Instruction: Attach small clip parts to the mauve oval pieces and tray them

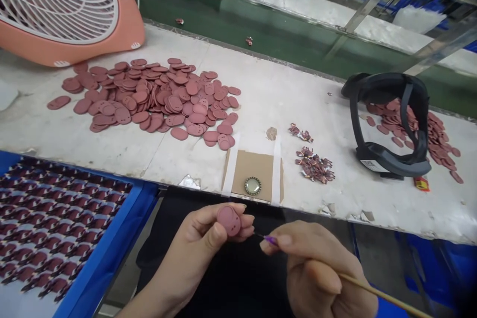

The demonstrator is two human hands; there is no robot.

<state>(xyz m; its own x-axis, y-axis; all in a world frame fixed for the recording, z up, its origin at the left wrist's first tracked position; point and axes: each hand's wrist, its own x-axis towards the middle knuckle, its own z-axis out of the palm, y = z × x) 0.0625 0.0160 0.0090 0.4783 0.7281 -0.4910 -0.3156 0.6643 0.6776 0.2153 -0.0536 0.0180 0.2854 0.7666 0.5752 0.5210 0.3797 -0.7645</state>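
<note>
2 hands, both closed: L hand [203,238] pinches a reddish oval disc [228,221] betw. thumb & fingers, R hand [316,258] grips a thin brush [372,290], tip near the disc. Just beyond, on the table [257,84], a bottle cap [253,186] sits on cardboard [244,163]. Farther R, a black headset [400,163] bears a white label [372,165] w/ code, text too small to read.

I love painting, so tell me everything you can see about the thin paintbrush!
This paintbrush has a long, tan handle that looks wooden, a purple part near the front and a fine, dark tip. The right hand grips it, hiding its middle. It slants, the back end running to the picture's bottom edge, the tip pointing toward the left hand.
</note>
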